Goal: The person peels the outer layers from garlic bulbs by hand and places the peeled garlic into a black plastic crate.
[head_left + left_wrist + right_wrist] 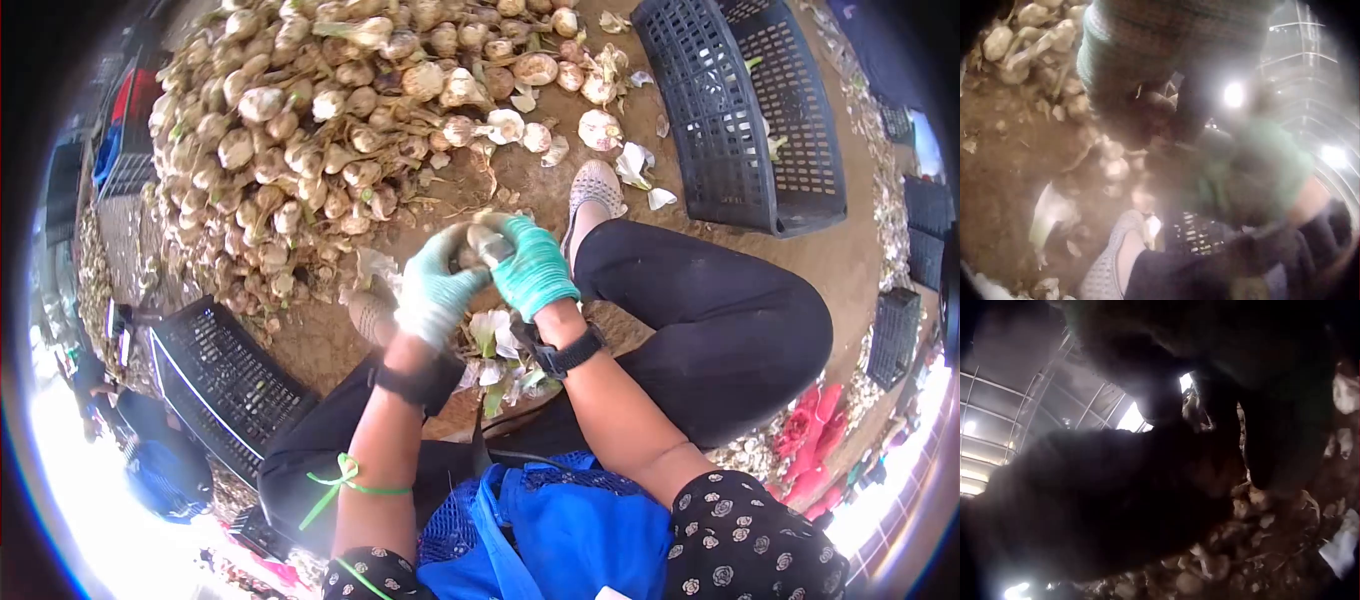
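My left hand (440, 280) and right hand (528, 262), both in soiled pale-green knit gloves, meet over the ground between the bent legs. Their fingers are curled in toward each other around a garlic bulb. Only a small pale, papery bit of the bulb (1165, 99) shows between the fingers in the left wrist view; the gloves hide the rest. The right wrist view is mostly dark with the gloves close up. Beyond the hands rises a large pile of garlic bulbs (290, 140), with dry stems and roots. Loose peels (492, 335) lie below the hands.
A black plastic crate (715, 130) stands at the upper right, close to the right knee. Another black crate (225, 375) sits by the left leg. A shoe (597, 188) rests beside the pile's edge. Blue cloth (590, 530) covers the lap.
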`<action>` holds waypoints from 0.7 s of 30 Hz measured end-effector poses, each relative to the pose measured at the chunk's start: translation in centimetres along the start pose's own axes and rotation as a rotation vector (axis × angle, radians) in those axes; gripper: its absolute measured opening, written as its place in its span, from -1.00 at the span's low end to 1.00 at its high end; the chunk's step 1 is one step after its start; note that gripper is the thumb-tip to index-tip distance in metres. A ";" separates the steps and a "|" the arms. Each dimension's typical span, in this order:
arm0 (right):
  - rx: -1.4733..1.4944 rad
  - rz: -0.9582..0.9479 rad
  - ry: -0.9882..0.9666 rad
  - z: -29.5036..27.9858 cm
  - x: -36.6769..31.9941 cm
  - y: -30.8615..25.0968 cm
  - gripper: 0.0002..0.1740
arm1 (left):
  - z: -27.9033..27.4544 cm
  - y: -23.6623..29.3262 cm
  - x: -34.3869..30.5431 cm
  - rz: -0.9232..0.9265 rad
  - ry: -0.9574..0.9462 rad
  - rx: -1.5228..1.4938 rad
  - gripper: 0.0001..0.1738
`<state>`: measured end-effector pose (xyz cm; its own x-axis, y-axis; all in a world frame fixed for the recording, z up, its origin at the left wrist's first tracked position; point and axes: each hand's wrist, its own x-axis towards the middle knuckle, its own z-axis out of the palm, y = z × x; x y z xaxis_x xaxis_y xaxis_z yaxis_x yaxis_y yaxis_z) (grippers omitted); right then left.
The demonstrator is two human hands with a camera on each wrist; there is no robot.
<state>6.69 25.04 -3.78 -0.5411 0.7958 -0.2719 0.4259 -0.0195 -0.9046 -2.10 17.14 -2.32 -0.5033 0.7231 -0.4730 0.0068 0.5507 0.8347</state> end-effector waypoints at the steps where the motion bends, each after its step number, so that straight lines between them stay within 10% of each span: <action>1: 0.006 0.090 -0.095 0.1 -0.4 -0.4 -0.73 | 0.5 0.0 -1.3 0.089 0.142 0.124 -0.45; 5: 0.082 -0.013 -0.245 0.9 -2.1 -0.9 -0.74 | 0.2 -0.2 -4.4 0.375 0.415 0.366 -0.45; 14: 0.204 -0.218 -0.445 -0.1 -5.9 -2.4 -0.77 | -2.6 -1.0 -9.7 0.155 0.188 -0.213 -0.54; 16: 0.131 -0.191 -0.596 -1.3 -6.3 -3.5 -0.76 | -3.1 -0.3 -10.5 0.032 0.232 -0.411 -0.57; 17: 0.785 0.297 -0.671 -1.2 -7.0 -3.2 -0.73 | -3.9 -0.4 -10.7 0.035 0.234 -0.447 -0.57; 21: 0.594 0.148 -0.593 -0.8 -7.4 -4.0 -0.74 | -4.2 -1.5 -11.2 0.197 0.285 -0.299 -0.53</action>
<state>9.51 19.73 2.12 -0.8708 0.3148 -0.3777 0.1603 -0.5445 -0.8233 -0.05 6.45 2.89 -0.7351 0.6357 -0.2355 -0.1024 0.2393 0.9655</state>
